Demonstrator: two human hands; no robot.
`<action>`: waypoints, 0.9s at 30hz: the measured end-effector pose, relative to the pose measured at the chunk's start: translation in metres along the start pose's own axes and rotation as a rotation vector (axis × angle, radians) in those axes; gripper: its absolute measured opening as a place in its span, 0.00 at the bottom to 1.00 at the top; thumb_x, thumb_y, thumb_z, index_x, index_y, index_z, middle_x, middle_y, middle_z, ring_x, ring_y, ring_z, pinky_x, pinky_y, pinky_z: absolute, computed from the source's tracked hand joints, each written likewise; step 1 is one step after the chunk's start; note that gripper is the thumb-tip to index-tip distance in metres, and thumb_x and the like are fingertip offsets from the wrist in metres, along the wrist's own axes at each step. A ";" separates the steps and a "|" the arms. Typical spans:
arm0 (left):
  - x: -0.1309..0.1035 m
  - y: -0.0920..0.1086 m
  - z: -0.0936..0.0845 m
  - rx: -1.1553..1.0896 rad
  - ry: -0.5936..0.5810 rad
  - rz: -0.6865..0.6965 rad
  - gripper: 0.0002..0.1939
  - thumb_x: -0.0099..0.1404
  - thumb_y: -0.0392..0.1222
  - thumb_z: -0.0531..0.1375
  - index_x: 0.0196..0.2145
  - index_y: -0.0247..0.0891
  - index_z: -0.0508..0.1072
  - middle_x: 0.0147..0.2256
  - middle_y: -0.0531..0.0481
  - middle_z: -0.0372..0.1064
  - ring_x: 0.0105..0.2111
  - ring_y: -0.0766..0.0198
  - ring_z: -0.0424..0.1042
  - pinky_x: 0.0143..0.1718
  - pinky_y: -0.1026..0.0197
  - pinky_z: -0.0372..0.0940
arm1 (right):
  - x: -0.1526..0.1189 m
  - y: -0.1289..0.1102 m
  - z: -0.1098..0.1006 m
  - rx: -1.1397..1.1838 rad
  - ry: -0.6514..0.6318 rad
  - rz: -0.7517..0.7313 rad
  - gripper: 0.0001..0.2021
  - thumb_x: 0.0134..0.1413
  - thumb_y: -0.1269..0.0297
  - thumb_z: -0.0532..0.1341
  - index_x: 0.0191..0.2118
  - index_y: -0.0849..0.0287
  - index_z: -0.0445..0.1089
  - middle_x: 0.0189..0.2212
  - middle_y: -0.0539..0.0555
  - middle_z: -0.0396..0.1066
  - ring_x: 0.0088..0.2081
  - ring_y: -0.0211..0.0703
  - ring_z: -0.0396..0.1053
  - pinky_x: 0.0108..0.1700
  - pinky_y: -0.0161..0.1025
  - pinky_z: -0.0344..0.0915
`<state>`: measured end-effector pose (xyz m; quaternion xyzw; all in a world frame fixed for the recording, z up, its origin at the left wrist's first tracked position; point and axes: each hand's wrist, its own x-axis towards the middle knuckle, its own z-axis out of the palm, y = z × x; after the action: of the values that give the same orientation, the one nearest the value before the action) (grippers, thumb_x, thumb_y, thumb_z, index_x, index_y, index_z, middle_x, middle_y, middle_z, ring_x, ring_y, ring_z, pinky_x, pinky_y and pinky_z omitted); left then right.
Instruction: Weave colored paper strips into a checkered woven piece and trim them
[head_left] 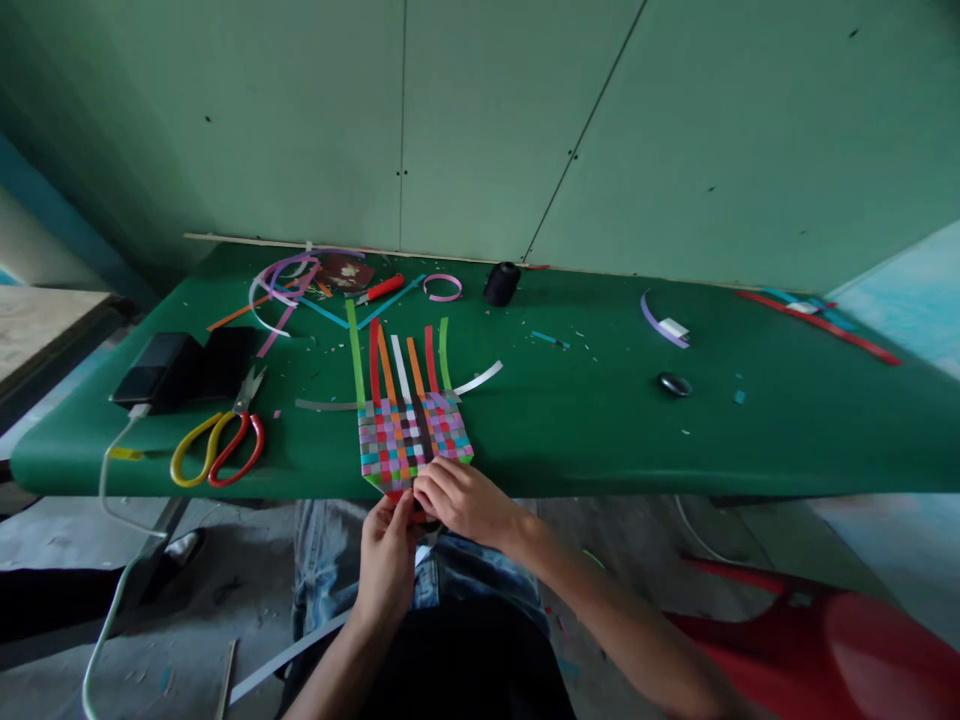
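Observation:
A woven piece (390, 438) of many-coloured flat strips lies at the table's front edge, its loose green, red, orange and white ends pointing away from me. My left hand (388, 548) is closed in a pinch at the near edge of the weave, below the table edge. Just right of it, my right hand (457, 492) is also closed, its fingertips on the near edge of the woven piece. What lies between the fingertips is mostly hidden. A long white strip (292, 655) runs down to the left beneath my left forearm.
Scissors (238, 430) and a black box with a cable (161, 370) lie on the green table (570, 440) at the left. Behind are a red cutter (385, 288), loose strips and a black spool (502, 284). A red chair (825, 640) stands at lower right.

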<state>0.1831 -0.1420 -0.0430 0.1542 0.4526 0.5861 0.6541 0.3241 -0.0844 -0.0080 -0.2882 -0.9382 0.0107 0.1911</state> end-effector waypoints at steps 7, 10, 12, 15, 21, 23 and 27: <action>0.004 0.004 -0.004 -0.026 0.046 -0.007 0.17 0.58 0.52 0.73 0.36 0.36 0.78 0.31 0.51 0.79 0.30 0.67 0.77 0.33 0.67 0.70 | 0.001 0.003 -0.008 0.078 0.040 0.049 0.10 0.75 0.70 0.55 0.48 0.57 0.75 0.44 0.57 0.77 0.47 0.46 0.73 0.53 0.46 0.72; 0.007 0.009 -0.007 -0.025 0.040 -0.021 0.18 0.58 0.51 0.74 0.41 0.36 0.80 0.36 0.49 0.81 0.33 0.65 0.79 0.37 0.65 0.72 | 0.007 0.007 -0.009 0.057 0.092 0.133 0.13 0.74 0.73 0.55 0.55 0.56 0.74 0.50 0.58 0.76 0.52 0.49 0.72 0.56 0.47 0.71; 0.008 0.011 -0.008 -0.018 0.026 -0.018 0.19 0.58 0.51 0.73 0.42 0.37 0.80 0.38 0.48 0.81 0.35 0.64 0.80 0.38 0.65 0.73 | 0.010 0.008 -0.008 0.038 0.068 0.139 0.13 0.73 0.72 0.57 0.56 0.55 0.75 0.52 0.58 0.75 0.53 0.50 0.71 0.56 0.48 0.71; 0.008 0.010 -0.011 -0.024 -0.003 -0.021 0.19 0.58 0.52 0.74 0.40 0.36 0.79 0.38 0.47 0.81 0.36 0.64 0.80 0.40 0.64 0.73 | 0.011 0.009 -0.004 0.032 0.019 0.131 0.12 0.73 0.70 0.58 0.55 0.55 0.75 0.51 0.58 0.75 0.52 0.50 0.71 0.55 0.49 0.71; 0.007 0.000 -0.020 0.038 -0.013 -0.001 0.20 0.58 0.52 0.75 0.41 0.37 0.78 0.37 0.50 0.79 0.33 0.67 0.78 0.36 0.66 0.72 | 0.007 0.002 0.000 0.177 0.135 0.257 0.07 0.72 0.67 0.61 0.49 0.56 0.77 0.46 0.57 0.77 0.49 0.49 0.73 0.56 0.48 0.71; 0.007 -0.001 -0.025 0.093 -0.009 0.032 0.20 0.60 0.53 0.74 0.42 0.37 0.78 0.38 0.50 0.80 0.34 0.66 0.78 0.36 0.66 0.72 | 0.005 -0.007 -0.002 0.231 0.191 0.342 0.06 0.72 0.66 0.62 0.45 0.57 0.77 0.43 0.57 0.77 0.47 0.49 0.74 0.55 0.47 0.71; 0.006 0.000 -0.030 0.205 -0.052 0.097 0.20 0.64 0.54 0.71 0.45 0.37 0.78 0.41 0.46 0.81 0.38 0.62 0.80 0.41 0.62 0.73 | 0.003 -0.027 -0.008 0.372 0.154 0.612 0.08 0.70 0.64 0.63 0.37 0.56 0.78 0.38 0.54 0.78 0.38 0.44 0.76 0.42 0.39 0.71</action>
<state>0.1589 -0.1462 -0.0620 0.2570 0.4851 0.5637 0.6172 0.3102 -0.1055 0.0037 -0.5159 -0.7734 0.2159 0.2984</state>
